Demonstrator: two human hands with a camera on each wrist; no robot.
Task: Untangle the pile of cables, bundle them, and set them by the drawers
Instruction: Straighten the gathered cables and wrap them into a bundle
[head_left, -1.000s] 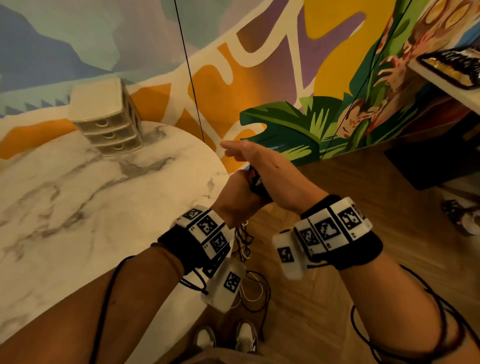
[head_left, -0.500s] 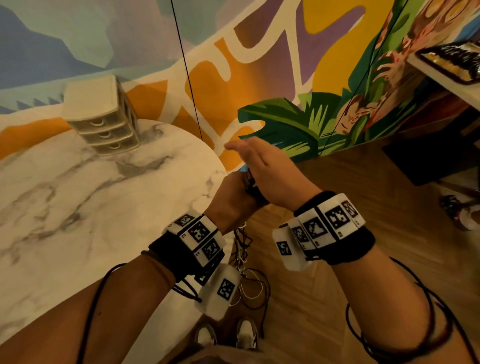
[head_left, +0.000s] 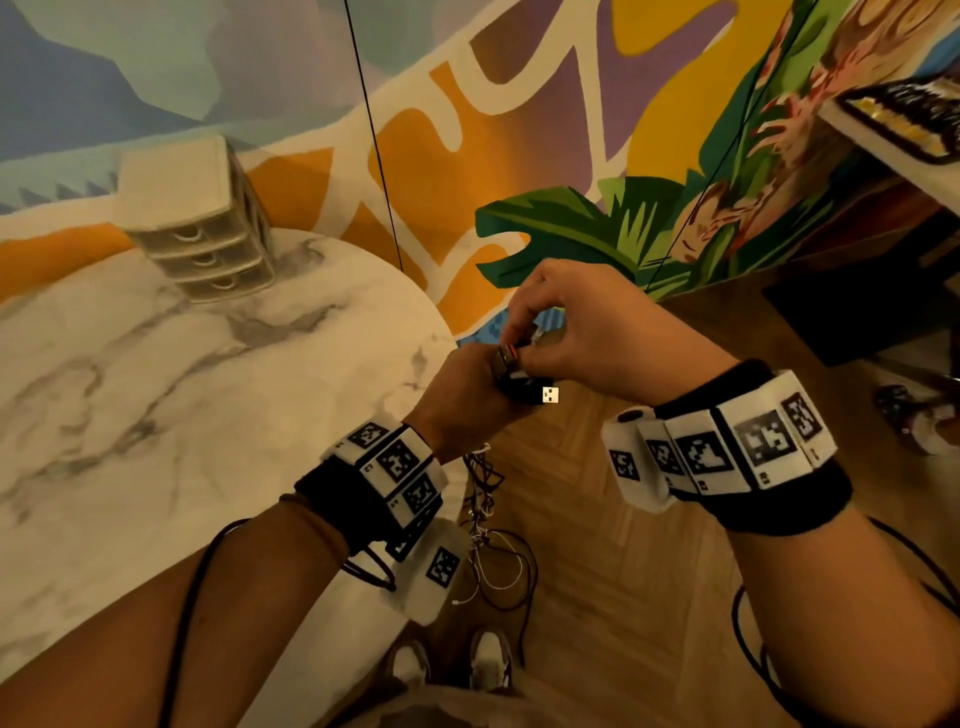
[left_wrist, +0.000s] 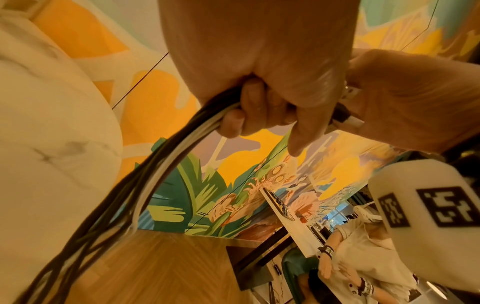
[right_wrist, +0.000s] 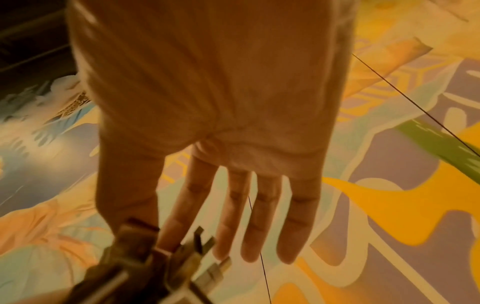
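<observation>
My left hand (head_left: 465, 397) grips a bunch of black and white cables (left_wrist: 155, 174) in a fist just off the table's right edge. The cables hang from the fist in a tangle (head_left: 485, 488), with loops (head_left: 501, 571) trailing lower towards the wooden floor. Several plugs (head_left: 511, 358) stick up out of the fist, and a white USB plug (head_left: 549, 395) points right. My right hand (head_left: 522, 332) reaches over from the right and pinches the plug ends (right_wrist: 182, 259) between thumb and forefinger. A small beige three-drawer unit (head_left: 202, 228) stands at the back of the marble table (head_left: 156, 415).
A painted wall runs behind, with a thin black cord (head_left: 374, 156) hanging down it. A white shelf (head_left: 883, 140) holding a dark tray juts in at upper right, above a dark cabinet (head_left: 857, 312). My shoes (head_left: 488, 660) stand on the wooden floor. Another person (left_wrist: 358, 257) sits far off.
My right hand lay flat with straight fingers over the left fist; now its thumb and forefinger have curled down onto the plug ends. The white USB plug has come into sight.
</observation>
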